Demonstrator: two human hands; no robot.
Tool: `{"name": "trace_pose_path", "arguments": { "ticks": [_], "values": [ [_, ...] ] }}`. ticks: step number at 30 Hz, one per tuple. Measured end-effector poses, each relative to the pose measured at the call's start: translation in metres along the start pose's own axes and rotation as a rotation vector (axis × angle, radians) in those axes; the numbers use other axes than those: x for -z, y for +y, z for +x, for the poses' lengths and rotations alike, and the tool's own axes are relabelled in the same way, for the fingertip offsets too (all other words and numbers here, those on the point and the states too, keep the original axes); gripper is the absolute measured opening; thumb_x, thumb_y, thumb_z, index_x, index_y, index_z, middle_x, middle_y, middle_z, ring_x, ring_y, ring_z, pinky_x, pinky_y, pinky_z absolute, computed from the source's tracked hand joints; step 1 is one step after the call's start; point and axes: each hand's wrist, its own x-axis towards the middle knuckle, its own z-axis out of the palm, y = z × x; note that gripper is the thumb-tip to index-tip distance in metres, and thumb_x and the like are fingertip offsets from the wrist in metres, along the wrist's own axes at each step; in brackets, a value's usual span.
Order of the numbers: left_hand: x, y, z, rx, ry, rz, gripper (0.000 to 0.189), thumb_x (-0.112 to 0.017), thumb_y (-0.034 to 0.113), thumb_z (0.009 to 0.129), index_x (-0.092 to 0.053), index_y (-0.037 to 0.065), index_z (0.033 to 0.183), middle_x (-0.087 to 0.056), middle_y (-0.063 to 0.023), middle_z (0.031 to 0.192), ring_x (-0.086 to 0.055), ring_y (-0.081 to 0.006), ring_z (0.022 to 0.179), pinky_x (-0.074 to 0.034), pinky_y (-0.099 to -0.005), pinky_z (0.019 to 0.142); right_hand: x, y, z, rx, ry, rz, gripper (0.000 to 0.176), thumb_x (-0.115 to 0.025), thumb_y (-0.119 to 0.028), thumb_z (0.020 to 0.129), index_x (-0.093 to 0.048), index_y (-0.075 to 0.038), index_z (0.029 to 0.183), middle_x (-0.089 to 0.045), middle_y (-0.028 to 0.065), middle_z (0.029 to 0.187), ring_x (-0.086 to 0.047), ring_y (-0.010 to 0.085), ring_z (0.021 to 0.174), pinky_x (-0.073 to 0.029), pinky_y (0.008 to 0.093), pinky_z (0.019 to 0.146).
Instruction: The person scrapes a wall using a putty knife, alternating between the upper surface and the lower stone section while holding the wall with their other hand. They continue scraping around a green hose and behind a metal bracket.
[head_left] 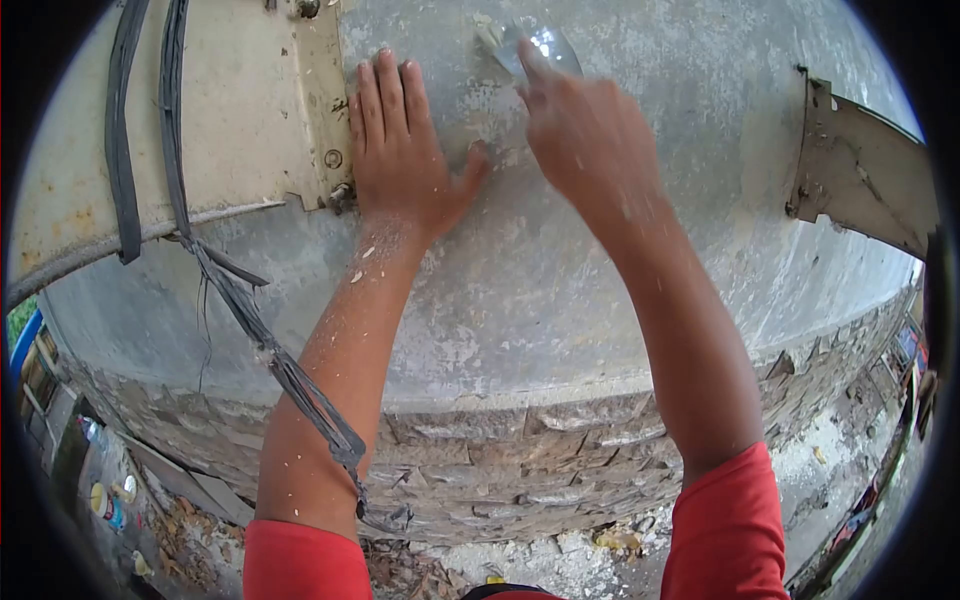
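My left hand (400, 150) lies flat on the grey wall (480, 280) with its fingers stretched out and thumb apart. Pale flakes and dust cling to that forearm. In my right hand (590, 130) is a scraper with a shiny metal blade (545, 45), its edge against the upper wall. Motion blurs this hand a little, and its fingers hide the handle. Patches of worn, whitish coating mark the wall around both hands.
A cream metal panel (240, 110) is fixed at the left, with a dark strap (300, 385) hanging across my left arm. On the right juts a metal bracket (865, 165). Stone cladding (530, 450) runs below; pale debris (590, 560) covers the ground.
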Motion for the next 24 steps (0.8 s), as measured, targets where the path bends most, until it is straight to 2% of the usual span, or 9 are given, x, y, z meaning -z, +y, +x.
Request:
{"name": "trace_pose_path", "arguments": {
  "ticks": [3,5,8,10,13,16,19,22,24],
  "values": [
    [0.002,-0.002,-0.001,-0.005,-0.012,0.001,0.087,-0.050,0.050,0.088,-0.015,-0.002,0.149,-0.013,-0.0217,0.156,-0.009,-0.0372,0.146,-0.010,-0.0488,0.118,0.013,-0.006,0.038,0.139,0.098,-0.019,0.027,-0.055,-0.015,0.088,-0.064,-0.010,0.113,-0.068,0.0194,0.078,-0.069,0.0370,0.073,-0.056,0.0432,0.059],
    [0.003,-0.001,-0.001,-0.008,-0.015,0.008,0.088,-0.051,0.050,0.088,-0.015,-0.002,0.148,-0.013,-0.0220,0.156,-0.009,-0.0375,0.146,-0.010,-0.0490,0.118,0.018,-0.006,0.025,0.142,0.100,-0.081,0.029,-0.056,-0.015,0.087,-0.063,-0.012,0.115,-0.069,0.0192,0.080,-0.070,0.0354,0.076,-0.057,0.0419,0.061],
    [0.002,-0.001,0.000,-0.012,0.010,0.001,0.088,-0.052,0.050,0.087,-0.017,-0.003,0.148,-0.014,-0.0224,0.156,-0.011,-0.0381,0.145,-0.012,-0.0495,0.117,0.017,-0.004,-0.006,0.006,-0.123,-0.019,0.027,-0.055,-0.013,0.087,-0.064,-0.011,0.112,-0.069,0.0195,0.083,-0.070,0.0341,0.080,-0.057,0.0424,0.065],
    [0.001,-0.002,0.004,-0.021,0.057,-0.010,0.088,-0.052,0.050,0.086,-0.017,-0.003,0.148,-0.015,-0.0225,0.155,-0.012,-0.0382,0.145,-0.013,-0.0499,0.117,0.010,0.000,-0.007,-0.018,-0.059,0.051,0.038,-0.048,-0.028,0.096,-0.054,-0.024,0.134,-0.068,0.0217,0.080,-0.067,0.0386,0.073,-0.054,0.0481,0.066],
    [0.003,-0.001,0.000,-0.021,0.025,-0.055,0.088,-0.052,0.050,0.086,-0.018,-0.002,0.148,-0.016,-0.0221,0.155,-0.013,-0.0376,0.145,-0.013,-0.0500,0.116,0.006,0.002,0.041,0.027,0.138,0.103,0.039,-0.048,-0.027,0.097,-0.053,-0.024,0.135,-0.067,0.0221,0.080,-0.066,0.0402,0.072,-0.053,0.0480,0.066],
    [0.004,-0.004,0.000,-0.018,0.000,-0.008,0.087,-0.050,0.050,0.087,-0.018,-0.002,0.148,-0.016,-0.0221,0.155,-0.013,-0.0379,0.145,-0.014,-0.0498,0.116,0.011,0.012,0.055,0.054,0.148,0.067,0.041,-0.048,-0.027,0.096,-0.051,-0.024,0.137,-0.066,0.0228,0.076,-0.065,0.0419,0.070,-0.051,0.0493,0.065],
    [0.002,-0.005,0.000,-0.004,0.028,-0.006,0.085,-0.050,0.048,0.087,-0.018,-0.002,0.148,-0.016,-0.0211,0.156,-0.013,-0.0371,0.145,-0.014,-0.0491,0.117,0.002,0.041,0.013,-0.004,0.080,0.129,0.043,-0.048,-0.027,0.096,-0.047,-0.023,0.139,-0.064,0.0226,0.075,-0.064,0.0416,0.067,-0.050,0.0496,0.061],
    [0.002,-0.006,-0.002,-0.025,0.055,-0.016,0.085,-0.048,0.046,0.087,-0.016,0.000,0.150,-0.015,-0.0194,0.157,-0.012,-0.0359,0.146,-0.014,-0.0479,0.117,-0.001,0.067,-0.084,-0.205,-0.163,0.129,0.049,-0.049,-0.023,0.094,-0.042,-0.023,0.142,-0.064,0.0252,0.076,-0.064,0.0413,0.066,-0.050,0.0509,0.057],
    [-0.001,-0.005,-0.004,-0.045,0.080,0.026,0.083,-0.047,0.045,0.087,-0.015,0.002,0.151,-0.015,-0.0169,0.158,-0.012,-0.0336,0.146,-0.015,-0.0465,0.117,-0.040,0.106,-0.160,-0.206,-0.131,0.223,0.056,-0.052,-0.021,0.094,-0.036,-0.028,0.146,-0.065,0.0244,0.077,-0.064,0.0411,0.065,-0.050,0.0497,0.055]
  ]
}}
